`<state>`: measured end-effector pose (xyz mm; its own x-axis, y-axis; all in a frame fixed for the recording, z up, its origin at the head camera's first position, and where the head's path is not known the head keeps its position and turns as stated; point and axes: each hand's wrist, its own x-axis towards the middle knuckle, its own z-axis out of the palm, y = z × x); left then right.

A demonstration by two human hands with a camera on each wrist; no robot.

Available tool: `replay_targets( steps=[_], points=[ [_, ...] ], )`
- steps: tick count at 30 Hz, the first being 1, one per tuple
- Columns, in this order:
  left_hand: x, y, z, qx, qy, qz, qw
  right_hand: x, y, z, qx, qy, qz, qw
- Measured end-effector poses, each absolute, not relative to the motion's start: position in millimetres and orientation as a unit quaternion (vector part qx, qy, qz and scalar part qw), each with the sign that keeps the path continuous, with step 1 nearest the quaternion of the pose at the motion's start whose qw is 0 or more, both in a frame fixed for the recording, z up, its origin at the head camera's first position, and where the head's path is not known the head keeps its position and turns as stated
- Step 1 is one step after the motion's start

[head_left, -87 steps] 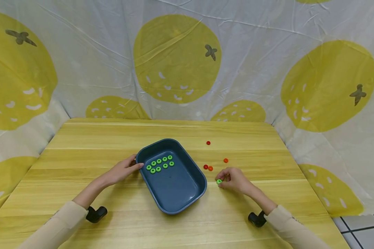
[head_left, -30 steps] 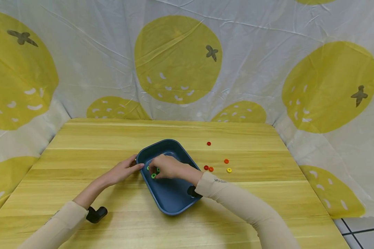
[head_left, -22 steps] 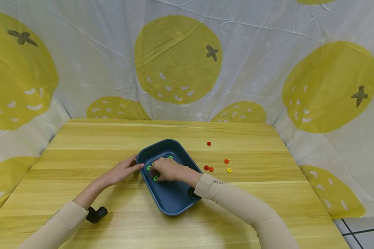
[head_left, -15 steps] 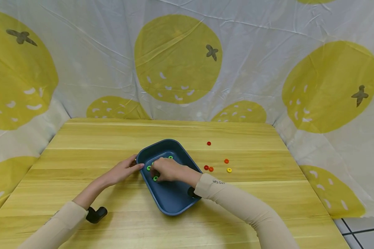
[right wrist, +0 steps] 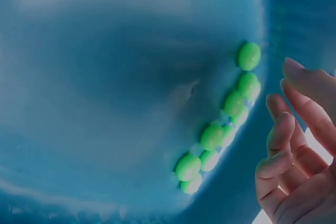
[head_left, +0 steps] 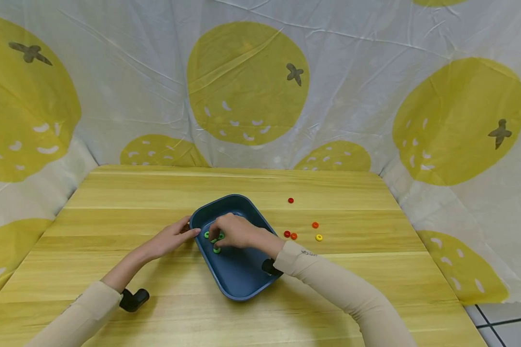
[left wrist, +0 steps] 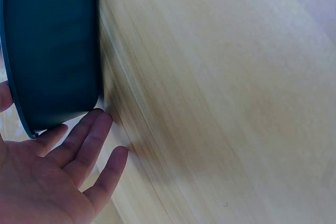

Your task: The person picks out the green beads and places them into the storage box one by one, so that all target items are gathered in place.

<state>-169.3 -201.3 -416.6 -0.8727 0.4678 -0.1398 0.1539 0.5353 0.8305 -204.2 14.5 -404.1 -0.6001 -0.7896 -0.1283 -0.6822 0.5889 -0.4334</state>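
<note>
A dark blue tray (head_left: 243,279) stands slanted on the table. My left hand (head_left: 169,237) holds its left wall, thumb on the rim and fingers against the outside; in the left wrist view these fingers (left wrist: 94,140) lie nearly straight. Inside the tray my right hand (head_left: 234,231) hovers over the green ring beads, partly hiding them. In the right wrist view the beads (right wrist: 212,137) sit in two close rows along the tray wall. The right hand's fingers (right wrist: 278,135) are loosely bent, apart from the beads, with nothing visible between them. One bead (head_left: 217,250) lies at the near end.
To the right of the tray lie loose beads on the wooden table (head_left: 178,308): a red bead (head_left: 291,200) farther back, another red bead (head_left: 287,233) touching an orange bead (head_left: 294,236), a second orange bead (head_left: 315,225) and a yellow bead (head_left: 319,237). A patterned cloth (head_left: 351,96) hangs behind.
The right hand carried a green bead from the table into the tray, let it go and has lifted slightly. The yellow bead has come into sight. The left hand has stayed put.
</note>
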Motion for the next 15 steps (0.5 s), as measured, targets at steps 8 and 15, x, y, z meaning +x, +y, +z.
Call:
replay_targets(
  steps=[8,15],
  points=[
    [-169.5,-200.4,-416.4,0.180,0.861,0.443,0.175,-211.6,32.6,-387.4,-0.391,0.859,-0.297,0.146],
    [-168.9,-199.3,-415.5,0.173,0.865,0.439,0.170,-218.3,63.7,-368.1,-0.359,0.844,-0.383,0.112]
  ],
)
